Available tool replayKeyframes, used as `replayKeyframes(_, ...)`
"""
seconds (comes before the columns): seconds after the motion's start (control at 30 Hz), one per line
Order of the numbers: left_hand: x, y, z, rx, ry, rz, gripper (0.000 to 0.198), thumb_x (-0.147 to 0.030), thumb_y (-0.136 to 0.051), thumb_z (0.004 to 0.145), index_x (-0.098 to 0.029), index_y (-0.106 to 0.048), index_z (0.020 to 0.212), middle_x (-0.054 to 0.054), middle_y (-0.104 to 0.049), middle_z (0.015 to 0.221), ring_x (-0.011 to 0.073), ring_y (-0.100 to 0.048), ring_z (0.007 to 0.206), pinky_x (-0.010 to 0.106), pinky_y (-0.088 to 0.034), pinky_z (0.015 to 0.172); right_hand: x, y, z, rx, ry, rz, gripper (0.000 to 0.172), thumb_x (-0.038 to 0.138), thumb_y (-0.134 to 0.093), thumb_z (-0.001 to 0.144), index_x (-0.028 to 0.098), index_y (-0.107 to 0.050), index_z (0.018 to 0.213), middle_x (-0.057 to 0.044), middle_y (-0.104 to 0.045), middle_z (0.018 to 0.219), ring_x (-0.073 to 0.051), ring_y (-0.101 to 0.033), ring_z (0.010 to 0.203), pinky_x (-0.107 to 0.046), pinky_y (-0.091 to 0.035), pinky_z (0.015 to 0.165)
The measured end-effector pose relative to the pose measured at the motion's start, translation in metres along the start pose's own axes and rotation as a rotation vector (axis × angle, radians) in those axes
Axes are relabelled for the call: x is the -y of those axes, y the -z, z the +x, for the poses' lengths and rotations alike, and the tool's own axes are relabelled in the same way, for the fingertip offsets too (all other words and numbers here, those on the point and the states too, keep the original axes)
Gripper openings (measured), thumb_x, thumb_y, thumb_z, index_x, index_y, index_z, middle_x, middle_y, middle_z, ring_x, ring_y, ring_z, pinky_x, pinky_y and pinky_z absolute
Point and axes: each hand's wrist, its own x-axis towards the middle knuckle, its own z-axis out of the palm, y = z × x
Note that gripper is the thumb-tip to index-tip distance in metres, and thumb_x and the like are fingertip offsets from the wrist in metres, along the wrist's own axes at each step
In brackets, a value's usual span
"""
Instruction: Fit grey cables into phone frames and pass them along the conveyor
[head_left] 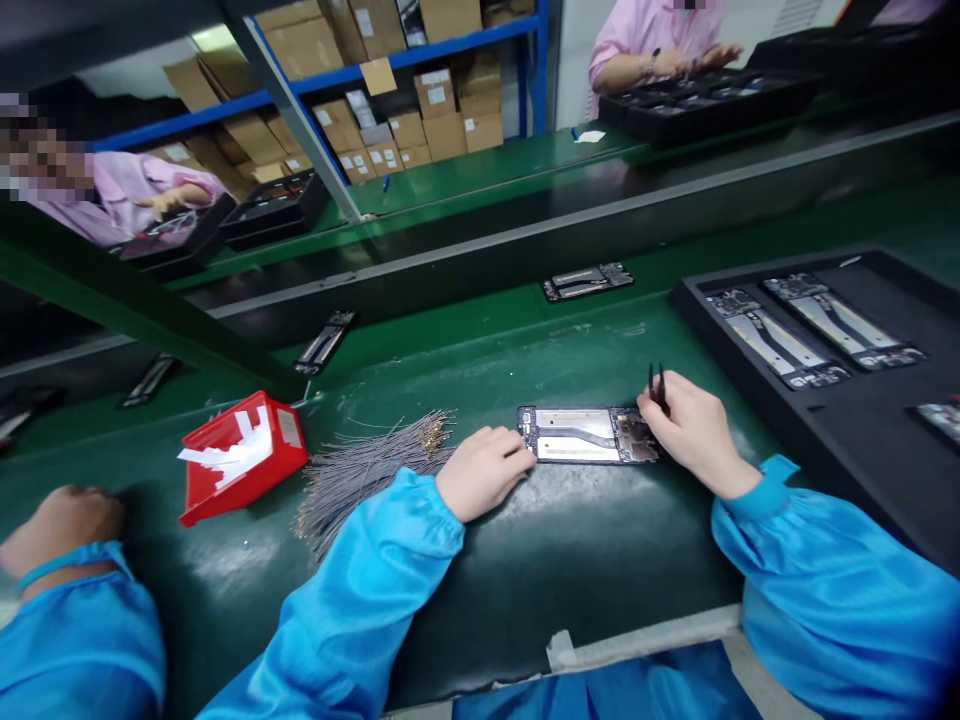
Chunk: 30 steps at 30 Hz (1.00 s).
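An opened phone (pixel 577 436) lies flat on the green bench in front of me, its metal plate, dark flex cable and circuit board showing. My left hand (pixel 486 470) is closed, fingers curled against the phone's left end, gripping it. At the other end, my right hand (pixel 686 425) is closed around black tweezers (pixel 657 388) whose tips point up, away from the phone; part of that hand touches or covers the phone's right edge. Left of my left hand lies a bundle of thin grey cables (pixel 367 475) with gold-coloured ends, partly behind my sleeve.
A red bin (pixel 251 490) holds white strips. On the right, a black foam tray (pixel 825 420) carries several opened phones. Another phone (pixel 589 282) lies beyond mine, with others farther left. A co-worker's hand (pixel 67 525) rests at far left. People in pink sit across the bench.
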Motion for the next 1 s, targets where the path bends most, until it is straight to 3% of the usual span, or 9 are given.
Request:
replayKeyframes(0.13, -0.012, -0.003, 0.005, -0.012, -0.068, 0.070, 0.019, -0.023, -0.037, 0.090, -0.019, -0.054, 0.082, 0.003, -0.053, 0.080, 0.0152, -0.046, 0.073, 0.029, -0.033, 0.063, -0.001, -0.002, -0.007, 0.076, 0.012, 0.031, 0.017, 0.025, -0.044, 0.080, 0.021, -0.042, 0.064, -0.001, -0.049, 0.062, -0.016, -0.049, 0.058, -0.028, -0.035, 0.054)
replayKeyframes(0.47, -0.013, -0.007, 0.006, -0.038, -0.070, 0.059, 0.023, -0.021, -0.034, 0.090, -0.018, -0.056, 0.083, 0.003, -0.055, 0.076, 0.0154, -0.046, 0.072, 0.029, -0.033, 0.066, 0.018, 0.007, -0.025, 0.237, 0.068, 0.591, 0.008, 0.025, -0.051, 0.082, 0.020, -0.057, 0.082, -0.005, -0.058, 0.084, -0.018, -0.056, 0.081, -0.032, -0.045, 0.072)
replayKeyframes(0.73, -0.016, -0.012, 0.010, -0.112, -0.017, 0.042, 0.023, -0.021, -0.035, 0.090, -0.018, -0.057, 0.083, 0.003, -0.054, 0.074, 0.0148, -0.046, 0.071, 0.029, -0.032, 0.065, 0.017, 0.007, -0.032, 0.232, -0.015, 0.602, 0.004, 0.021, -0.055, 0.078, 0.019, -0.058, 0.078, -0.004, -0.060, 0.079, -0.018, -0.058, 0.076, -0.031, -0.046, 0.067)
replayKeyframes(1.0, -0.019, -0.016, 0.014, -0.164, -0.038, 0.044, 0.023, -0.020, -0.037, 0.089, -0.018, -0.058, 0.081, 0.002, -0.054, 0.073, 0.0145, -0.045, 0.069, 0.028, -0.030, 0.063, 0.018, 0.010, -0.031, 0.280, -0.006, 0.566, 0.006, 0.021, -0.054, 0.077, 0.017, -0.058, 0.074, -0.004, -0.060, 0.075, -0.017, -0.057, 0.072, -0.028, -0.046, 0.064)
